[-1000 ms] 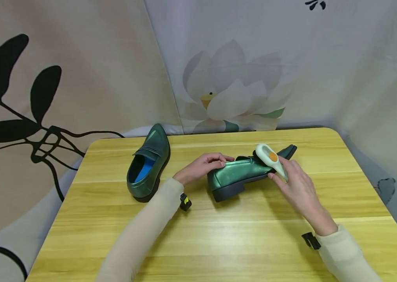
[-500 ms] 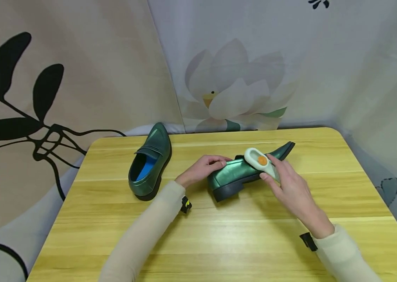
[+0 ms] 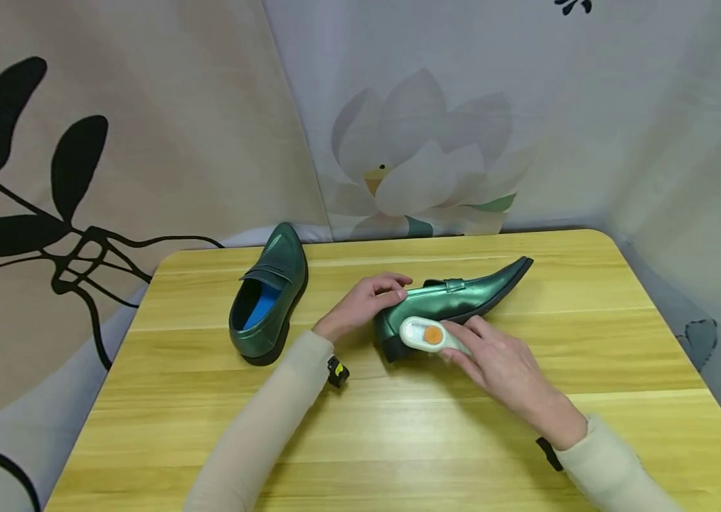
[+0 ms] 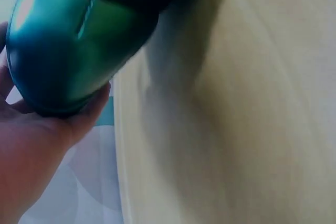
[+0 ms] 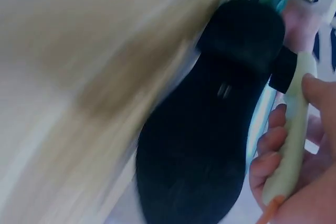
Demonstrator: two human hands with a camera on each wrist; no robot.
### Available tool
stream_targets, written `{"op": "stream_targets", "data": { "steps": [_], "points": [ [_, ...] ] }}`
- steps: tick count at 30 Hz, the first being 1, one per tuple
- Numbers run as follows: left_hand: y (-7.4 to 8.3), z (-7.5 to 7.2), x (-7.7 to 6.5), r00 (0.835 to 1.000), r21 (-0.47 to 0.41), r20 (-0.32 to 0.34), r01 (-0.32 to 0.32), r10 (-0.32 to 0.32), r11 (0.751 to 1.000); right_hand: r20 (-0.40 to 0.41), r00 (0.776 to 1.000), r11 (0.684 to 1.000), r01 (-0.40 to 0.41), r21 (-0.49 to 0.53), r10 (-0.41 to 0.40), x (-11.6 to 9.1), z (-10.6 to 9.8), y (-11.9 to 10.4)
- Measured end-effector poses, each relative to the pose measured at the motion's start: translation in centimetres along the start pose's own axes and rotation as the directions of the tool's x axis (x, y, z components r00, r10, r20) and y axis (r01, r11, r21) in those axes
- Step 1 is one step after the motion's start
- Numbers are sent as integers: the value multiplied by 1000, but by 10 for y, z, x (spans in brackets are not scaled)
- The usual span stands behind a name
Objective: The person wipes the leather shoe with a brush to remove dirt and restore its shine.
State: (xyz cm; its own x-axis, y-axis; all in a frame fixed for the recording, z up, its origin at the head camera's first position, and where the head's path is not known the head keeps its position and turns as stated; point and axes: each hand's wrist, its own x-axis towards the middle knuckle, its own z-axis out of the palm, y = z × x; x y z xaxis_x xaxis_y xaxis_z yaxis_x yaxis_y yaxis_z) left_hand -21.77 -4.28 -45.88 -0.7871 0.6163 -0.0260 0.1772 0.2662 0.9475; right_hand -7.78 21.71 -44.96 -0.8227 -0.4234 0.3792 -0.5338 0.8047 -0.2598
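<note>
"While the left grip [image 3: 367, 302] is holding the green shoe [image 3: 446, 302] by the rim near its heel, what is the right grip [image 3: 504, 359] doing?"

"It is grasping a pale brush [image 3: 419, 333] with thumb and fingers, and the brush head is lying before the heel side. Whether the bristles are touching the shoe, I am not seeing surely."

"And where is this shoe resting?"

"It is tilting over the table [image 3: 360, 441], toe pointing to the right. I cannot tell if the heel is touching the wood. The second shoe [image 3: 271, 281] is standing apart, at the left."

"How should one be brushing, in your opinion?"

"I am thinking the left grip should be steadying the shoe against every stroke, without bending the rim. The right one should be making short, light strokes, following the heel's curve."
</note>
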Motion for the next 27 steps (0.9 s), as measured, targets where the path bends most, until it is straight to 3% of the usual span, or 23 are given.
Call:
{"op": "stream_targets", "data": {
  "steps": [7,16,23,27],
  "points": [
    [5,-2,2,999,22,-44,-15,16,1000,-129,991,997,-49,-61,41,-11,-12,32],
    [7,4,4,999,50,-42,-17,19,999,-31,994,994,106,7,-106,10,10,-1],
    [10,2,2,999,102,-46,-1,6,995,-75,997,998,-32,-46,29,-14,-19,35],
    [8,2,2,999,108,-43,-14,19,994,-93,994,998,-60,-35,57,-24,-29,49]
  ]
}}
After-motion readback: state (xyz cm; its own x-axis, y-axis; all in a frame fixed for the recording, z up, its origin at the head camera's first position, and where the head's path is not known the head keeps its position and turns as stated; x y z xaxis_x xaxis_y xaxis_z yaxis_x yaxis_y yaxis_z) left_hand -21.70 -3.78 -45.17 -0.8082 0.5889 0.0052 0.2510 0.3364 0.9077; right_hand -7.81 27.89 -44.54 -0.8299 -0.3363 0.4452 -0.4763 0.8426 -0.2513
